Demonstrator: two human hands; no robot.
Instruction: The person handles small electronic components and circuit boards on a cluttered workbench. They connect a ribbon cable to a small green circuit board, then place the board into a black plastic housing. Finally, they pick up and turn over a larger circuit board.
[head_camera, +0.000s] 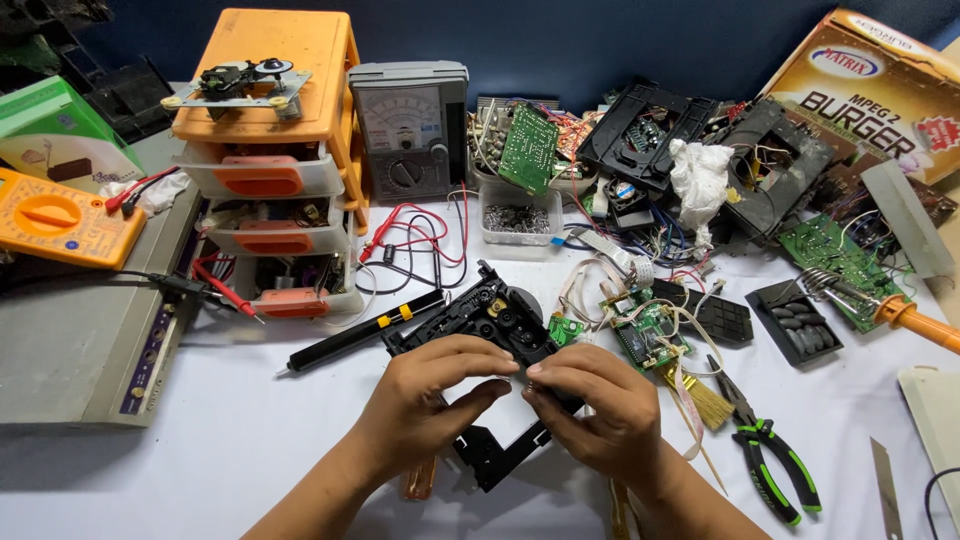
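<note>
Black drive mechanism (490, 320): the plastic frame I am working on, held just above the counter (250, 440) at the middle front; my hands cover its centre, so I see only the upper end with round parts and a lower corner poking out below my fingers.
Counter: white, crowded along the back, its near edge cut off by the frame.
Cardboard box (880, 80): top right, tilted, partly out of view.
Orange drawer unit (270, 150): back left, three drawers, a small metal mechanism lying on top.
Grey case (90, 330): flat box at the left edge, cut off on its left side.
Analogue meter (408, 130): upright beside the drawers, red and black leads trailing forward.
Yellow multimeter (60, 218): far left, only partly in view.
Left hand (425, 400): closed on the mechanism from the left, thumb and fingertips pinching near its middle; what sits under the fingers I cannot make out.
Right hand (595, 405): gripping the same frame from the right, fingertips almost meeting the left ones.
Pliers (770, 455): green-handled, lying right of my right hand, well apart from it.
Soldering iron (900, 312): orange handle, right edge, the end cut off.
Green circuit board (645, 335): small, just behind my right hand, tangled in pale ribbon cable.
Black probe (365, 330): long, lying left of the mechanism.
</note>
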